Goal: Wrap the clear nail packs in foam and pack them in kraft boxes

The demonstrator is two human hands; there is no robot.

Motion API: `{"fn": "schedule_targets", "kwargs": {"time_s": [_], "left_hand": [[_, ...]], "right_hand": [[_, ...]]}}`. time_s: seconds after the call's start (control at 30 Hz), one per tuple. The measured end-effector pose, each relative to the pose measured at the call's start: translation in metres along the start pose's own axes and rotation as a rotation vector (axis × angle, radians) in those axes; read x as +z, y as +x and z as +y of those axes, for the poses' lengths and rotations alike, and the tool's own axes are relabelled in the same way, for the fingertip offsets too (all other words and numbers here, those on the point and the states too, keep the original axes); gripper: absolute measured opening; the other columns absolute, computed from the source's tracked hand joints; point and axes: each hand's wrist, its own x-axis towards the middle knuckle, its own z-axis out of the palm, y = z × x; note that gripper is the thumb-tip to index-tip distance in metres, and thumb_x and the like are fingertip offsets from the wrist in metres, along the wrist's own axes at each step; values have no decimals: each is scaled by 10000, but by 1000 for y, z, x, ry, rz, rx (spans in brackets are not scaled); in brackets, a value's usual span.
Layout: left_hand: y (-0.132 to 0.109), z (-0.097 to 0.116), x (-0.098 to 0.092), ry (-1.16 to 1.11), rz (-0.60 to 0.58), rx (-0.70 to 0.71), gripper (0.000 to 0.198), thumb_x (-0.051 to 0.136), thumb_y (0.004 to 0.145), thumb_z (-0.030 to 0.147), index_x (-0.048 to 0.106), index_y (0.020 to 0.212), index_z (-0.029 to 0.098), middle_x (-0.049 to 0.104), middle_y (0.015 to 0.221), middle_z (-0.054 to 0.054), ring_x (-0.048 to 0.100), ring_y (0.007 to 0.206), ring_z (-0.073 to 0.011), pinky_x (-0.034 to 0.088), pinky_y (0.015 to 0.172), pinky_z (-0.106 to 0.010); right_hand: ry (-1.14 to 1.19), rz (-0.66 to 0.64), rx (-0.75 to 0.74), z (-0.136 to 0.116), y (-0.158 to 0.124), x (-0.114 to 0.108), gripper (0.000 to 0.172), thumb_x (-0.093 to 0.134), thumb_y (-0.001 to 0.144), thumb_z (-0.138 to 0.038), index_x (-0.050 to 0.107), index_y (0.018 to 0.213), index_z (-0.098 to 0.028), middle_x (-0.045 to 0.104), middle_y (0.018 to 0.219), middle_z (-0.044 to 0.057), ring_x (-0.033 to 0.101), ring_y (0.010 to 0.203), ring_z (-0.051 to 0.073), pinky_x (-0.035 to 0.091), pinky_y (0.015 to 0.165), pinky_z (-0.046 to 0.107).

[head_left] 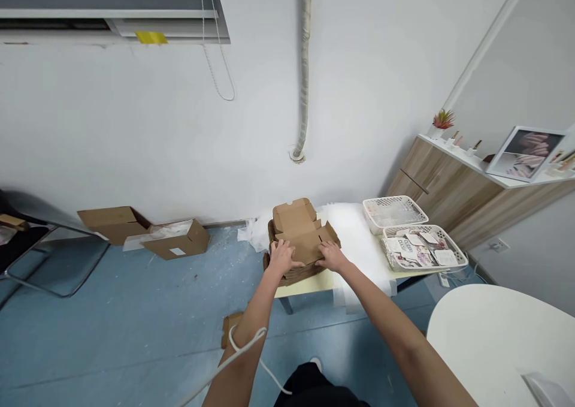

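Observation:
An unfolded brown cardboard mailer box lies on top of a stack of similar flattened boxes on a narrow pale yellow table. My left hand grips the near left edge of this box, its thumb pointing inward. At the near right side, my right hand holds the box by its edge, with some fingertips out of sight. The box's lid stretches away toward the wall, and a side flap sticks up beyond my right hand.
White foam sheets cover the table's middle. Two white baskets stand at right, one filled with printed cards, the other behind it. A white round table is at lower right. Open cartons and a chair stand left. A cable crosses my left forearm.

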Motion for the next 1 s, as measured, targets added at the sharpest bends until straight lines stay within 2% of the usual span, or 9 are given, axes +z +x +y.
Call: {"fn": "schedule_targets", "kwargs": {"time_s": [0.13, 0.23, 0.37, 0.5, 0.6, 0.67, 0.73, 0.9, 1.0], "left_hand": [[0, -4, 2, -50, 15, 51, 522, 661, 682, 715, 605, 686, 196, 571, 894, -78, 475, 984, -291, 302, 918, -451], [3, -10, 4, -101, 57, 53, 468, 674, 723, 651, 587, 651, 197, 557, 860, -63, 479, 948, -272, 320, 919, -452], [5, -14, 6, -196, 102, 120, 304, 622, 852, 439, 602, 656, 206, 557, 850, -39, 502, 917, -233, 337, 955, -439], [-1, -7, 18, -231, 92, 158, 132, 550, 882, 241, 633, 784, 212, 575, 854, -24, 568, 858, -200, 415, 931, -377], [-10, 0, 32, -220, 126, 107, 168, 523, 868, 163, 634, 987, 207, 623, 1053, -68, 621, 934, -220, 467, 907, -373], [-15, 1, 38, -187, 171, 71, 266, 527, 851, 125, 623, 1086, 204, 614, 1209, -109, 614, 1070, -258, 448, 980, -428], [-17, 0, 39, -163, 188, 46, 309, 520, 849, 104, 630, 1121, 203, 624, 1250, -129, 604, 1133, -281, 429, 1022, -474], [-16, 4, 9, -193, 279, 71, 405, 445, 875, 85, 626, 1205, 234, 672, 1218, -101, 628, 1133, -257, 499, 978, -414], [-12, 27, -21, -191, 385, 149, 461, 412, 886, 79, 593, 1278, 239, 632, 1299, -76, 576, 1221, -244, 472, 1030, -393]], "right_hand": [[9, -27, 23, 5, 10, 1, 379, 771, 723, -401, 633, 1011, -198, 630, 1107, 90, 541, 1077, 263, 377, 964, 396], [21, -34, 28, 8, 16, 4, 385, 784, 700, -417, 640, 1003, -228, 636, 1102, 76, 550, 1086, 269, 386, 957, 408], [11, -18, 16, 6, 23, 4, 293, 726, 769, -402, 654, 998, -235, 652, 1075, 68, 567, 1077, 256, 355, 993, 432], [-96, 10, -46, -1, 28, 4, 142, 634, 825, -214, 666, 958, -178, 680, 1019, 101, 591, 1028, 249, 342, 1004, 418], [-184, 54, -107, -6, 26, 6, 194, 517, 830, -54, 656, 926, -147, 694, 980, 127, 614, 964, 232, 371, 966, 362], [-212, 80, -132, -7, 22, 6, 240, 458, 840, -13, 636, 931, -144, 696, 932, 123, 625, 908, 220, 407, 900, 330], [-222, 123, -162, -8, 15, 1, 249, 430, 857, -8, 614, 946, -149, 690, 900, 114, 625, 881, 217, 427, 859, 319], [-225, 288, -195, -8, -9, -37, 301, 363, 914, -47, 603, 1041, -176, 680, 981, 111, 602, 980, 221, 408, 976, 362], [-277, 377, -138, -2, -36, -67, 345, 364, 916, -53, 591, 1154, -158, 659, 1137, 141, 572, 1094, 238, 367, 1053, 408]]}}
